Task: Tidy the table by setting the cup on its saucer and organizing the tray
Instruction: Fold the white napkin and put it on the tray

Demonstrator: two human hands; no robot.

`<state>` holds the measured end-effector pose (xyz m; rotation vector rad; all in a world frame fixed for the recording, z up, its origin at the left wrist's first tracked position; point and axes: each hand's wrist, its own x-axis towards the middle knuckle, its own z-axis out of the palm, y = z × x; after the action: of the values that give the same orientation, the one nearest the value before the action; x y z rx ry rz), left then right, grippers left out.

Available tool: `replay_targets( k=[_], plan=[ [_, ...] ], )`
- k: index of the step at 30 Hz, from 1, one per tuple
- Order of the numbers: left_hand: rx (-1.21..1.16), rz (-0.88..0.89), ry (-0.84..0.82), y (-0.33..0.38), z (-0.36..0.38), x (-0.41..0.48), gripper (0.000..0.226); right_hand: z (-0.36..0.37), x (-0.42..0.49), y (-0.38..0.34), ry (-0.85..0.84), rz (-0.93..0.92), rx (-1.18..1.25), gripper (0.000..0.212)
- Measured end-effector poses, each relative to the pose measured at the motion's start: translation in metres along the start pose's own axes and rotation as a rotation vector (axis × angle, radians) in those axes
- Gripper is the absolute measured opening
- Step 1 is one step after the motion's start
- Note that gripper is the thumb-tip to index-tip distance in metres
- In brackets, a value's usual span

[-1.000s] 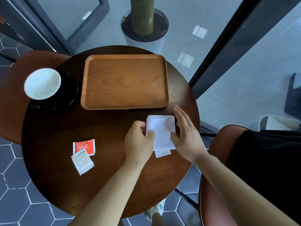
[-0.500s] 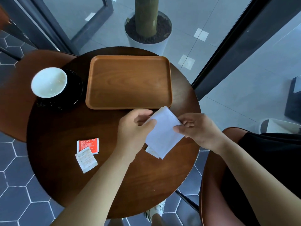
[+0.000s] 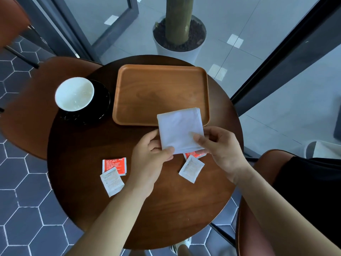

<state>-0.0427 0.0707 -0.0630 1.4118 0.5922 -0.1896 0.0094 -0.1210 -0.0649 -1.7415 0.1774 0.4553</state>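
Note:
A folded white napkin (image 3: 180, 129) is held above the table, its far edge over the near right corner of the wooden tray (image 3: 162, 84). My left hand (image 3: 150, 156) pinches its near left corner and my right hand (image 3: 220, 148) grips its right side. The tray has nothing on it. A white cup (image 3: 74, 94) sits on a black saucer (image 3: 103, 106) at the left. Under the napkin lie a white packet (image 3: 191, 170) and a partly hidden red packet (image 3: 192, 155). Another red packet (image 3: 114, 164) and white packet (image 3: 111, 182) lie to the left.
The round dark wooden table (image 3: 166, 209) stands beside glass walls. A white planter (image 3: 180, 45) with a trunk is behind it on the floor. Brown chairs stand at the left (image 3: 24, 111) and at the right (image 3: 245, 209). Hexagon floor tiles lie below.
Both hands lifted the napkin off the table and carried it toward the tray's near right corner. This uncovered a red and a white packet that lay beneath it.

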Motion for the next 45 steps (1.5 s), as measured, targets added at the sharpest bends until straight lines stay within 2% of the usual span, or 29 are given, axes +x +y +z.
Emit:
replay_targets(
  k=[7,12,20,24,26,30,31,33,35,37,39,45],
  plan=[
    [0.239,0.240,0.078,0.008,-0.025,0.015,0.054,0.020,0.009,-0.007,0.067,-0.037,-0.300,0.020],
    [0.361,0.250,0.136,0.019,-0.040,0.036,0.050,0.042,0.032,-0.023,0.060,-0.043,-0.401,0.030],
    [0.678,0.318,0.222,0.054,-0.059,0.105,0.047,0.085,0.101,-0.048,0.100,-0.104,-0.462,0.029],
    [0.837,0.319,0.206,0.053,-0.063,0.133,0.043,0.099,0.126,-0.042,0.100,-0.065,-0.532,0.042],
    [0.941,0.341,0.207,0.051,-0.063,0.137,0.039,0.102,0.130,-0.037,0.100,-0.098,-0.581,0.041],
    [1.235,0.524,0.224,0.040,-0.068,0.127,0.058,0.103,0.121,-0.028,0.160,-0.290,-0.734,0.048],
    [1.300,0.602,0.199,0.039,-0.070,0.124,0.055,0.102,0.118,-0.027,0.168,-0.395,-0.800,0.046],
    [1.396,0.765,0.130,0.037,-0.075,0.124,0.041,0.101,0.112,-0.026,0.153,-0.625,-0.924,0.030],
    [1.447,0.883,0.033,0.037,-0.079,0.130,0.028,0.103,0.111,-0.024,0.090,-0.767,-1.002,0.015],
    [1.461,0.926,-0.034,0.037,-0.081,0.136,0.020,0.106,0.113,-0.023,0.007,-0.778,-1.057,0.009],
    [1.444,0.908,-0.056,0.040,-0.080,0.141,0.015,0.107,0.117,-0.023,-0.053,-0.702,-1.085,0.010],
    [1.468,0.886,-0.082,0.045,-0.078,0.150,0.014,0.109,0.125,-0.024,-0.073,-0.675,-1.082,0.006]
  ],
)
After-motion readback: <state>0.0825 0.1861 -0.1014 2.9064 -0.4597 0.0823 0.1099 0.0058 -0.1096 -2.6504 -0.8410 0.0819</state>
